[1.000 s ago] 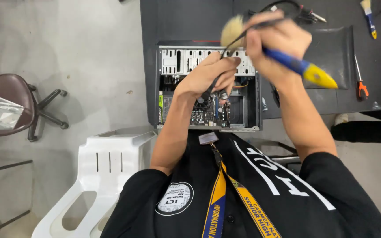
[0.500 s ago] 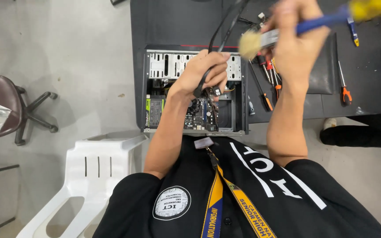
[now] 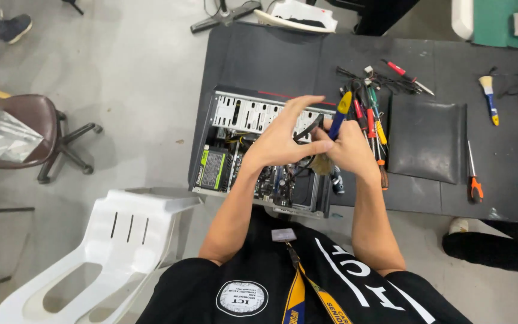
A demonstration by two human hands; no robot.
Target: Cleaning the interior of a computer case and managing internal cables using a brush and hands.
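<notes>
Gripping a brush (image 3: 333, 137) (bristles down), right hand (image 3: 350, 150) meets half-open, empty left hand (image 3: 283, 139).

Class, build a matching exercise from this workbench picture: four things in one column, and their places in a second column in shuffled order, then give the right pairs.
Things
1. open computer case
2. white plastic chair
3. brown office chair
4. orange-handled screwdriver

Places
A. floor, far left
B. table, right of the black pouch
C. floor, beside the person's left arm
D. table, under both hands

Pairs: 1-D, 2-C, 3-A, 4-B
</notes>
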